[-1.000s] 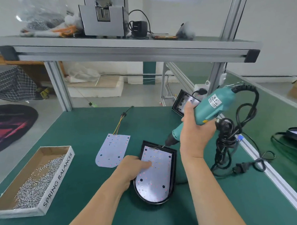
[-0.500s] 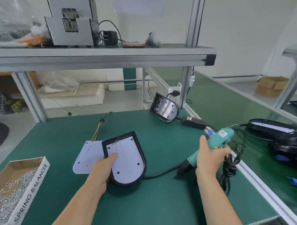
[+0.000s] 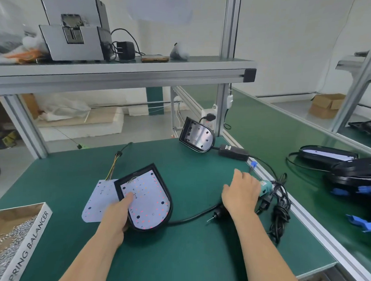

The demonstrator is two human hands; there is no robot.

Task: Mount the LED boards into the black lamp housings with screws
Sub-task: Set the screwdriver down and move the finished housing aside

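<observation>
A green worktop (image 3: 175, 256) under an aluminium shelf frame is where I work, and I place everything from the housing (image 3: 170, 205) in my left hand (image 3: 117, 216). I grip that housing at its near left edge. My thumb presses the LED board (image 3: 148, 198) seated inside it, and the other fingers are out of sight beneath. One side is tipped up off the worktop, I judge so that I can carry it away or check it. The board looks seated; I cannot make out its screws.

Right of the housing lies the teal driver (image 3: 265, 186), bit pointing back toward me. My right hand (image 3: 240, 196) rests across its body, fingers (image 3: 239, 176) loose and fairly straight, not closed round it. Flat like this, the tool should not roll.

A bare board (image 3: 97, 200) lies partly under the housing's left edge, its wires trailing away from me. I take it as the next one.

Left of the housing and nearer me is a cardboard box (image 3: 30, 246) with a heap of small silver screws (image 3: 1, 257), within my left hand's reach. Beyond the housing a second one (image 3: 196, 136) leans against a post. Far right of it, more housings (image 3: 349, 168) are stacked.
</observation>
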